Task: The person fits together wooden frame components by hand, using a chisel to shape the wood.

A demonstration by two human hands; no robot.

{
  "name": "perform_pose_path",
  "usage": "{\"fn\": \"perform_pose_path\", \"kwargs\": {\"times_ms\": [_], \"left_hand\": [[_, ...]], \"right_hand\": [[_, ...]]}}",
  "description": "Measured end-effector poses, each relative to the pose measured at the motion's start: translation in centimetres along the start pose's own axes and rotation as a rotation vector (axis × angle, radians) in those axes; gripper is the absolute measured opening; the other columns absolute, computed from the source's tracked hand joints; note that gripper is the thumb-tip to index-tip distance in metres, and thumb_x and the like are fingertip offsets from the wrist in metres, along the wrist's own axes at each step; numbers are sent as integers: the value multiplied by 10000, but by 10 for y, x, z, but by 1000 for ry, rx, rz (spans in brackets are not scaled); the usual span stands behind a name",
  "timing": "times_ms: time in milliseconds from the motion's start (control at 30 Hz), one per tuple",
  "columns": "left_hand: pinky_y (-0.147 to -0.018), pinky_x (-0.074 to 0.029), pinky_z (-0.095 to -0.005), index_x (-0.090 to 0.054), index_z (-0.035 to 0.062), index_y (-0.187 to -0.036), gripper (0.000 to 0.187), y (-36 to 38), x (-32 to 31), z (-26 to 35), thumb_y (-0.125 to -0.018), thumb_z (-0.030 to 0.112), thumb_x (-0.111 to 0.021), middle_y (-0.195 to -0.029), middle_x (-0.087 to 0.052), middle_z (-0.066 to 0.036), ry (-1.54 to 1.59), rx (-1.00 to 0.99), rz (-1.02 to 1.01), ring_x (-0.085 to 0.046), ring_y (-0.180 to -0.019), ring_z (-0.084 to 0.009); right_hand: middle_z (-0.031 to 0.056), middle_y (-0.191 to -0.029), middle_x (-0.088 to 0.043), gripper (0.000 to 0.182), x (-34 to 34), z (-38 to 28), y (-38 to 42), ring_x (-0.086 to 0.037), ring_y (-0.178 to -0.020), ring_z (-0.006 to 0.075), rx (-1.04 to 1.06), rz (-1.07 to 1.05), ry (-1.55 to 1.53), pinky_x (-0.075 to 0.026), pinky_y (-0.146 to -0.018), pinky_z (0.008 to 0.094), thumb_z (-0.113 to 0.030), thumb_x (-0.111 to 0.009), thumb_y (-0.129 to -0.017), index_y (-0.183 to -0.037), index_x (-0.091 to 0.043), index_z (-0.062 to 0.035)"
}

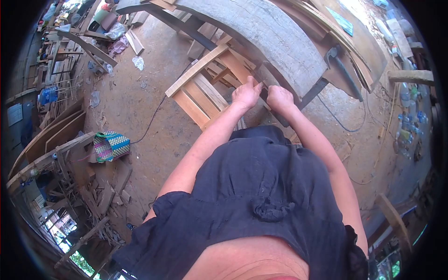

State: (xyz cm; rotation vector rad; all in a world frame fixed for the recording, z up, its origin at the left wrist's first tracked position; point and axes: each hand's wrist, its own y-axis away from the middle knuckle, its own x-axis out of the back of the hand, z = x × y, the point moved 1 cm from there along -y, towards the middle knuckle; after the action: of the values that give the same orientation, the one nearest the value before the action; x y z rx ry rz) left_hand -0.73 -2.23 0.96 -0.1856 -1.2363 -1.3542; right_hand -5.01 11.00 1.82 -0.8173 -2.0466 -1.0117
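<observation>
My left hand [246, 94] is closed at the right side of a slatted wooden frame [190, 73], its thumb and forefinger pointing up toward the bench. Close beside it, my right hand [280, 99] makes a fist near the underside of the workbench. A narrow dark strip shows between the two hands; what either one grips is hidden. The frame has pale rails and several brown slats, and stands tilted in view, left of the bench. The thick grey plank top of the workbench [275, 39] curves above both hands.
A hammer [343, 70] lies at the bench's right end, near stacked boards [322, 21]. Cables [150, 122] cross the dirt floor. A woven basket [112, 146] stands at left by scrap wood [109, 196]. Plastic bottles [407, 130] are along the right side.
</observation>
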Motion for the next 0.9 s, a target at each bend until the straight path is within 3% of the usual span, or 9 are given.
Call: {"fn": "perform_pose_path", "kwargs": {"times_ms": [100,167,300,433,533,900], "left_hand": [[-814,-431,-502,-412,69,-1065,497,1,-1,-1,-878,529,-408,-923,-617,-252,16,7,25,-587,-933,-414],[-814,-430,-503,-410,68,-1062,490,2,1,0,-878,522,-413,-925,-616,-253,7,6,5,-585,-937,-415],[-849,-420,-483,-405,64,-1123,500,5,6,4,-889,506,-404,-975,-613,-251,8,23,-32,-578,-975,-401],[-849,-421,-483,-404,62,-1124,501,3,5,3,-888,504,-404,-975,-612,-254,-6,15,-41,-577,-972,-407],[-850,-421,-483,-402,61,-1126,502,3,4,3,-885,502,-408,-978,-610,-257,-8,15,-36,-576,-975,-408],[-848,-423,-486,-402,61,-1115,498,1,2,1,-886,503,-406,-970,-609,-263,16,21,-31,-576,-975,-409]], "right_hand": [[207,-840,-634,185,8,2,17,-614,-840,366,33,-31,23,-473,-744,462,-110,-458,-756,-780,-614,-13],[210,-833,-631,182,29,0,41,-611,-838,373,-14,-167,106,-471,-736,466,-117,-465,-763,-791,-610,-10],[220,-857,-638,202,34,10,65,-622,-848,364,-90,-143,86,-482,-769,448,-105,-472,-734,-796,-642,-15],[219,-878,-637,207,18,3,25,-619,-868,362,-27,-144,56,-482,-780,445,-101,-473,-735,-819,-642,-16],[213,-850,-631,185,0,4,6,-610,-855,367,-4,-24,-5,-472,-762,454,-106,-459,-764,-805,-621,-26],[219,-875,-639,209,31,5,54,-621,-882,355,-69,-162,86,-484,-785,433,-92,-477,-719,-825,-638,-10]]}}
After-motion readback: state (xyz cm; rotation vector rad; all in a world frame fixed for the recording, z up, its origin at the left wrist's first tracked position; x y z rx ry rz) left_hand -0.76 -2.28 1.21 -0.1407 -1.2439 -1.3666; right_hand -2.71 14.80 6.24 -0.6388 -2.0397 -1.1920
